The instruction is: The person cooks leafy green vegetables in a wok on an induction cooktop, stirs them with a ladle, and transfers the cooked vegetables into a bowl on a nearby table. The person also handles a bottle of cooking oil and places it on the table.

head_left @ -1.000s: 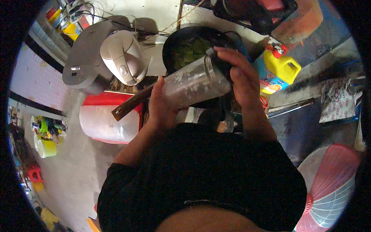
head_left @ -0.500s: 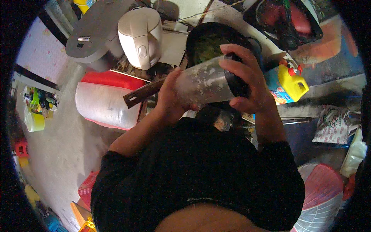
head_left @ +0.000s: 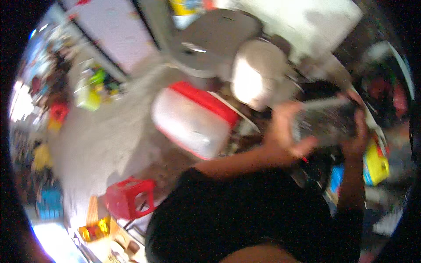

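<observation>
Blurred by motion, a clear plastic canister [head_left: 324, 120] is held sideways in both hands at the right of the view. My left hand [head_left: 287, 127] grips its left end, fingers wrapped round it. My right hand [head_left: 356, 122] grips the right end. Just behind the canister is a black pan [head_left: 320, 87], mostly hidden by it. A cream kettle [head_left: 256, 72] stands to the upper left of my hands, beside a large grey appliance [head_left: 217, 30]. A yellow jug [head_left: 376, 164] with a blue label is behind my right forearm.
A translucent box [head_left: 190, 122] with a red lid is left of my hands, beside the bare concrete floor [head_left: 96, 144]. A red plastic stool [head_left: 131, 197] is at lower left, near a cluttered light surface [head_left: 123, 247]. Green containers [head_left: 90, 94] and other clutter line the left edge.
The view has swung leftward and blurred, so the kettle, box and jug sit further right and more floor and the red stool show. The canister stays in both hands, now at the right.
</observation>
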`<action>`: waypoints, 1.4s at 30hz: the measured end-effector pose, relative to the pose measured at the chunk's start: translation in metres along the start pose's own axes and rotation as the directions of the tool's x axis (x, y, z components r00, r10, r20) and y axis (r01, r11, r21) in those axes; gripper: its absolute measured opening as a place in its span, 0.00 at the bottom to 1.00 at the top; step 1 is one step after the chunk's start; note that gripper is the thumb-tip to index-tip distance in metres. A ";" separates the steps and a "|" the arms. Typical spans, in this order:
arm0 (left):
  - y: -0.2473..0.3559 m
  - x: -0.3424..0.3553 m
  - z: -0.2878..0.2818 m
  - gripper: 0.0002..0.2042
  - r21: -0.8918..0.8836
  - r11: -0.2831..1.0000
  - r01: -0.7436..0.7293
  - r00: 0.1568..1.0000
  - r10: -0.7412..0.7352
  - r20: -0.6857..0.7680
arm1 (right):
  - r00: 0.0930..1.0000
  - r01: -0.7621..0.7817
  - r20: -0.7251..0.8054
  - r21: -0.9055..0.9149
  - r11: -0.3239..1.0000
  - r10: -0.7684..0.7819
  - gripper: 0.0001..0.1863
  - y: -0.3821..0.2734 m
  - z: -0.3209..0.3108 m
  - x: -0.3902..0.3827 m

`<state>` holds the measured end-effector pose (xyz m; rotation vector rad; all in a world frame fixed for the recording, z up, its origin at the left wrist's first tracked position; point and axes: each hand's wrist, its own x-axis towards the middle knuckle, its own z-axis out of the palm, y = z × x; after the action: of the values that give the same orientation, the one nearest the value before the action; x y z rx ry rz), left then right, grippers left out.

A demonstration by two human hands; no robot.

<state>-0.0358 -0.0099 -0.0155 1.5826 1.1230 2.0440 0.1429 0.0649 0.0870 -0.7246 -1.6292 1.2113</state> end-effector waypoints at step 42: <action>-0.014 -0.046 -0.139 0.34 0.155 0.865 0.477 0.809 -0.502 0.306 | 0.898 0.420 0.439 -0.845 0.329 -0.020 0.15 0.023 -0.085 0.069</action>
<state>-0.1514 -0.0852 -0.0675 1.4093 1.3108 1.3520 0.1939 0.1650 0.0938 -0.9184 -2.6665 0.0189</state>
